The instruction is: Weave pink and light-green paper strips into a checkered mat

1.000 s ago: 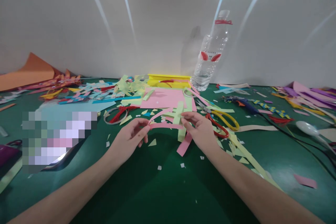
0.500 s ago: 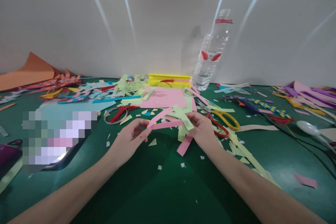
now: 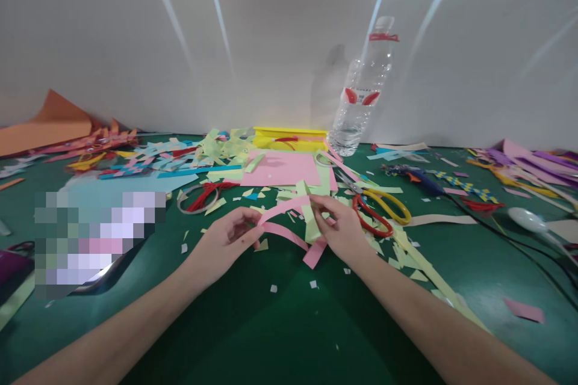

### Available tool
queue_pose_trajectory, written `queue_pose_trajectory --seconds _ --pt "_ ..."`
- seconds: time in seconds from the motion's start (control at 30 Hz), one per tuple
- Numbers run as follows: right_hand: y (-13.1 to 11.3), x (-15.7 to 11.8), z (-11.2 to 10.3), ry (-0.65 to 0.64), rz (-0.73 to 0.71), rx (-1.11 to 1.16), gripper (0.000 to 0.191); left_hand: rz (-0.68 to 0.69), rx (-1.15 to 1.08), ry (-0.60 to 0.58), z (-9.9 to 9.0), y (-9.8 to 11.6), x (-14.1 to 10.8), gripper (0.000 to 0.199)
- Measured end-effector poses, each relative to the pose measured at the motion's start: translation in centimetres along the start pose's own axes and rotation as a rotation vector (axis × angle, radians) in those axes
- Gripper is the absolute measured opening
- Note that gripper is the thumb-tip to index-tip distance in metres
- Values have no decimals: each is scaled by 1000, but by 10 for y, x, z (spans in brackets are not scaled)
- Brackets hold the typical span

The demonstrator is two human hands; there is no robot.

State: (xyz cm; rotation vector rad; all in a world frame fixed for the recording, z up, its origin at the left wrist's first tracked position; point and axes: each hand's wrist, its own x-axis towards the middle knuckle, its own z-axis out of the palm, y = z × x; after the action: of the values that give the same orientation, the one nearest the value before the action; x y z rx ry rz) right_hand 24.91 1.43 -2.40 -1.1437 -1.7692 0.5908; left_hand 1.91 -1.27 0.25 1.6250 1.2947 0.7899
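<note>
My left hand (image 3: 235,234) pinches the left end of a folded pink paper strip (image 3: 283,207) above the green table. Its upper arm arches over to my right hand (image 3: 336,222), whose closed fingers are at its right end. The lower arm (image 3: 284,233) curves down to the right, its tip free. What exactly my right fingertips grip is partly hidden; a pale green strip (image 3: 311,224) is right by them. Under my right hand lies another pink strip (image 3: 315,254). Beyond the hands is a pink paper sheet (image 3: 282,169).
Red and yellow scissors (image 3: 372,216) lie beside my right hand, near a glue gun (image 3: 424,183) with a black cable. A bottle (image 3: 361,90) stands at the wall (image 3: 180,42). A blurred flat device (image 3: 99,240) lies left. Paper scraps (image 3: 226,147) cover the table's back.
The pink strip's two arms have spread apart, the lower one now hanging free of my right hand. The pale green crossed strips at my right fingers look turned and more hidden.
</note>
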Motion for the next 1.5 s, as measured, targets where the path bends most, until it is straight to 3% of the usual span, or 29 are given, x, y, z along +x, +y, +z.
queue_pose_trajectory --seconds 0.1,0.27,0.53,0.67,0.97,1.07,1.27,1.5 --pt "0 -1 1 -26 -129 -73 30 5 -136 -49 1 -1 1 29" --pt "-1 1 3 -19 -159 -101 29 -16 -342 -92 2 -5 1 26" --pt "0 -2 0 -81 -238 -29 29 -161 -698 -96 1 -2 1 21" --pt "-1 -3 -1 -88 -284 -50 32 -183 -660 -62 2 -1 2 26" --pt "2 -6 1 -161 -288 -138 33 -154 -291 -96 0 -3 1 27" --pt "0 -6 1 -149 -327 -119 29 -127 -279 -120 0 -3 1 26" --pt "-5 -5 -1 -5 -305 -88 29 -131 -327 -214 0 -3 0 24" --pt "-10 -4 -4 -60 -269 -21 27 -66 -396 -317 1 1 -4 18"
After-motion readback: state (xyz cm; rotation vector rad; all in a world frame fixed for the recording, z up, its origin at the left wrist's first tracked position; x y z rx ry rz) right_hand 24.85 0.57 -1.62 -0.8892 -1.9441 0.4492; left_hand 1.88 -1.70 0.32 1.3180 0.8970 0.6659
